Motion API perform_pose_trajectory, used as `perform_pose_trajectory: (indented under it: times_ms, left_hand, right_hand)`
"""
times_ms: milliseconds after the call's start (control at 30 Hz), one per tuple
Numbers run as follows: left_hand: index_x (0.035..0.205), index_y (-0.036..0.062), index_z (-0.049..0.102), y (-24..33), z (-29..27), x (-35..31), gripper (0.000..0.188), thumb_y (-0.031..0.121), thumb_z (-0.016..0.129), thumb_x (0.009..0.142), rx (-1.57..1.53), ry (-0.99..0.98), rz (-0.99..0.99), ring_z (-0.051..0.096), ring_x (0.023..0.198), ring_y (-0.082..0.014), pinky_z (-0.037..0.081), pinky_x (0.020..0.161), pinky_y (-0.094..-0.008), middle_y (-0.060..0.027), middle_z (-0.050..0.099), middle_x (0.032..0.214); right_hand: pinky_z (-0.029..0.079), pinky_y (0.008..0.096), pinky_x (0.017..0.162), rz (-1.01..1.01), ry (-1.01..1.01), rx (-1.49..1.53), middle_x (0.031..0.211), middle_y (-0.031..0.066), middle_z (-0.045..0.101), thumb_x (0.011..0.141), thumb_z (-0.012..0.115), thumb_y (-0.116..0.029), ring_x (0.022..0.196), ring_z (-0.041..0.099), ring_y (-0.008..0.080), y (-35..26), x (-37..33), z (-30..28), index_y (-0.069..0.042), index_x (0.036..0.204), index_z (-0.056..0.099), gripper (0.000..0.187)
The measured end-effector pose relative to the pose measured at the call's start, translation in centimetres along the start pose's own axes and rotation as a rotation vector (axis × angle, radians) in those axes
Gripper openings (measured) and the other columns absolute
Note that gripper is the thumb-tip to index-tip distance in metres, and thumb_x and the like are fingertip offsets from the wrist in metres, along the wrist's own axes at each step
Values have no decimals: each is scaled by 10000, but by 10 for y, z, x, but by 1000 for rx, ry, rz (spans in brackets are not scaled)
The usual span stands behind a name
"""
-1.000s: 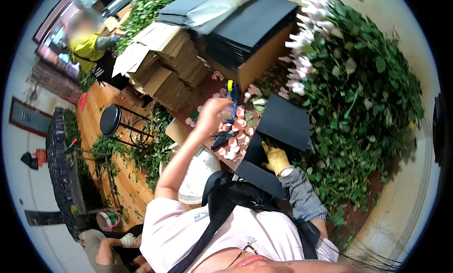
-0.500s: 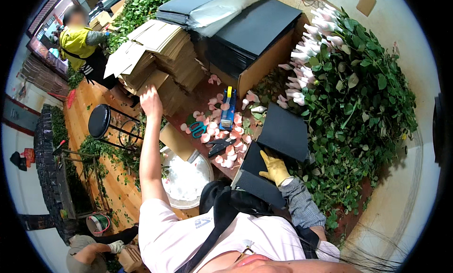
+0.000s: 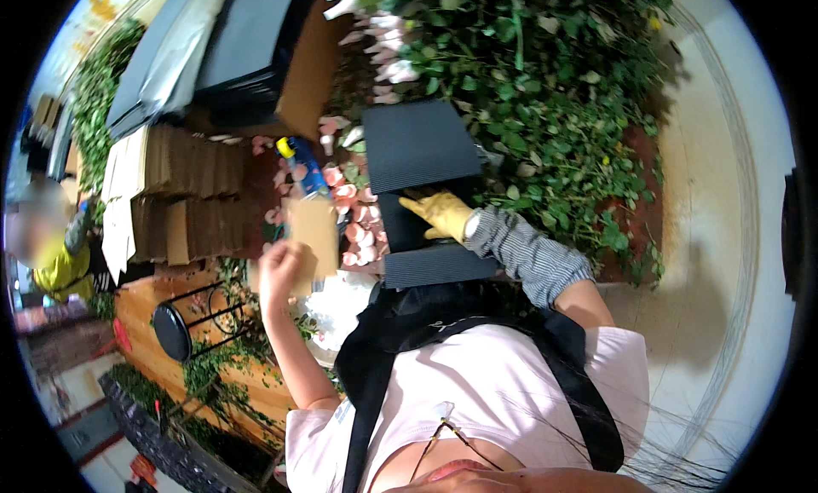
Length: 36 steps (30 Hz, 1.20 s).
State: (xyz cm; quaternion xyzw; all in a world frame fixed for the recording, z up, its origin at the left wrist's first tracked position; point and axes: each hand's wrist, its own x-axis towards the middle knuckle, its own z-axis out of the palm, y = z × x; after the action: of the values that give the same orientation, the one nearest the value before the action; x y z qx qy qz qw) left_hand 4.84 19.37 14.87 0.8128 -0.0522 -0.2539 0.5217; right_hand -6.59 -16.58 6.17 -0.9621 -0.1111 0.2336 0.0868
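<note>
My bare left hand [image 3: 281, 271] is closed on a brown cardboard sheet [image 3: 315, 233], held over the table's left edge and slightly blurred. My right hand [image 3: 443, 215], in a yellow glove, lies with fingers spread on the dark middle of a folded black corrugated board [image 3: 422, 148]. One ribbed panel of that board rises beyond the glove, and another lies nearer my body. Loose pink petals [image 3: 362, 237] are scattered between my hands. Behind them stands a blue tape dispenser [image 3: 302, 165] with a yellow part.
Stacked brown cardboard [image 3: 187, 165] stands at left, beside a box of dark sheets [image 3: 256, 50]. Leafy stems [image 3: 528, 144] with white-sleeved heads [image 3: 388, 46] pile up behind and right. A white basin [image 3: 332, 314], a black stool [image 3: 173, 331] and another person [image 3: 64, 267] are at left.
My left hand has come back from the cardboard stack toward my body and now holds a sheet. The view has turned rightward. My gloved right hand stays on the black board.
</note>
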Motion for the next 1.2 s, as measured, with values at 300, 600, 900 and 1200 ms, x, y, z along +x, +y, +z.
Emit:
perform_pose_trajectory:
  times_ms: [300,600,900,1200]
  left_hand:
    - [1018,-24,647,-93,181,95,351,318,705,960,-70,-555,-160,580,665,-112,516,611,-291,-32,633,828]
    - [820,-5,675,-95,213,91,500,488,745,856,410,-226,246,654,646,-295,512,631,-409,-178,681,727]
    - [1089,86,721,9,210,77,431,463,601,918,922,-671,409,688,982,-406,546,834,-479,-232,720,1011]
    - [1143,74,697,-18,217,79,458,458,669,896,823,-608,694,675,991,-426,537,851,-502,-218,711,1069]
  right_hand:
    - [544,437,861,-10,-101,20,1117,173,701,794,715,-216,1043,670,354,4,5,-10,-51,1163,682,406]
    - [563,442,769,48,219,12,1015,115,735,843,649,-255,939,715,310,4,1,-8,-149,1163,664,338]
    - [573,436,764,124,-20,-13,1076,96,737,896,639,-199,989,721,292,-9,10,-12,-181,1233,662,339]
    - [529,441,842,-275,777,397,1085,136,702,844,703,-277,1010,670,308,-10,-17,-67,-77,1149,634,371]
